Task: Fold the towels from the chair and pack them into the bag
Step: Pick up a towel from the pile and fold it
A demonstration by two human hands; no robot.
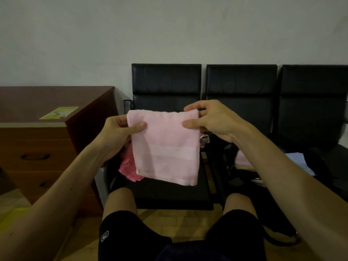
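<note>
I hold a folded light pink towel (165,147) up in the air in front of the left black chair (165,81). My left hand (118,130) pinches its top left corner and my right hand (211,121) pinches its top right corner; the towel hangs down flat between them. Behind it, a darker pink towel (128,166) lies on the chair seat. On the middle seat stands a dark open bag (231,166) with a pale pink towel (243,159) showing inside. A light blue towel (299,162) lies further right.
A row of black padded chairs (241,81) stands against the white wall. A brown wooden desk with drawers (37,144) sits to the left, with a green card (60,112) on top. My knees in black shorts (120,232) are below, over a tan tiled floor.
</note>
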